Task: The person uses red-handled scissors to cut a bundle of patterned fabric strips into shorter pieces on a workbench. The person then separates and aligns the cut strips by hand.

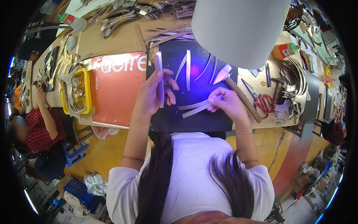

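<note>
My left hand (153, 91) is raised at the left edge of the black board (167, 123), its fingers curled around a narrow, pale-edged strip (160, 84) that stands lengthwise along the palm. Over the right half of the board, my right hand (227, 102) pinches the ends of two pale, flat strips (195, 109) between thumb and fingers; their free ends point left. A folded pale strip (188, 71) lies on the board beyond the hands, beside two thin, dark curved strips (209, 69). Blue-violet light falls on the middle of the board.
A white lamp-like cylinder (238, 30) overhangs the far side. Right of the board are a wooden-handled hammer (244, 100) and red-handled scissors (263, 104). A yellow basket (87, 89) and red sheet (119, 89) are at left. Strip bundles (119, 18) lie behind; a person (43, 127) sits left.
</note>
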The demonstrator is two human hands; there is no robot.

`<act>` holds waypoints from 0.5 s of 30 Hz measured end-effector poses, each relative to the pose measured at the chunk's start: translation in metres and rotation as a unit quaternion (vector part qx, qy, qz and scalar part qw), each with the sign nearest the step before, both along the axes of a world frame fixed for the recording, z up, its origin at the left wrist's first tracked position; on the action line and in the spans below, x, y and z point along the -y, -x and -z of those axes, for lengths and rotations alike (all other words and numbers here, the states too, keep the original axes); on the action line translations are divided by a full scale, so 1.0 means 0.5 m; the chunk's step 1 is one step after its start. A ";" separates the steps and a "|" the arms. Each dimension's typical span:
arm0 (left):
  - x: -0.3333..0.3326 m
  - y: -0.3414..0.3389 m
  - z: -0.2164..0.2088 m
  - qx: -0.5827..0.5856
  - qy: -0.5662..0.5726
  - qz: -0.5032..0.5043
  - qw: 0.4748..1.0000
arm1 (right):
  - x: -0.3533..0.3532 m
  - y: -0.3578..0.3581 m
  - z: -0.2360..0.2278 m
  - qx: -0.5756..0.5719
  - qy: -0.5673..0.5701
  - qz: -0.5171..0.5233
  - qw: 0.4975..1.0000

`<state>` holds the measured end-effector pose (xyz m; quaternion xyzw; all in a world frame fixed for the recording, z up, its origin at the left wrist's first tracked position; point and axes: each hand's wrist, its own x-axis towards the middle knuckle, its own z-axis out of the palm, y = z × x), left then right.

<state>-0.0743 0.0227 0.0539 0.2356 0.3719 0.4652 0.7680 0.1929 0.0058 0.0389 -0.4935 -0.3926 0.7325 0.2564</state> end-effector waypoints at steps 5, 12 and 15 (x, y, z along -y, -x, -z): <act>0.001 -0.006 0.000 0.038 0.013 0.015 0.999 | 0.030 0.032 -0.003 0.176 -0.104 0.044 0.978; 0.009 -0.032 -0.011 -0.019 -0.010 0.041 0.999 | 0.014 0.041 -0.058 0.319 -0.359 0.068 0.875; 0.016 -0.050 -0.016 -0.052 -0.014 0.055 0.997 | -0.013 0.065 -0.066 0.225 -0.365 0.084 0.899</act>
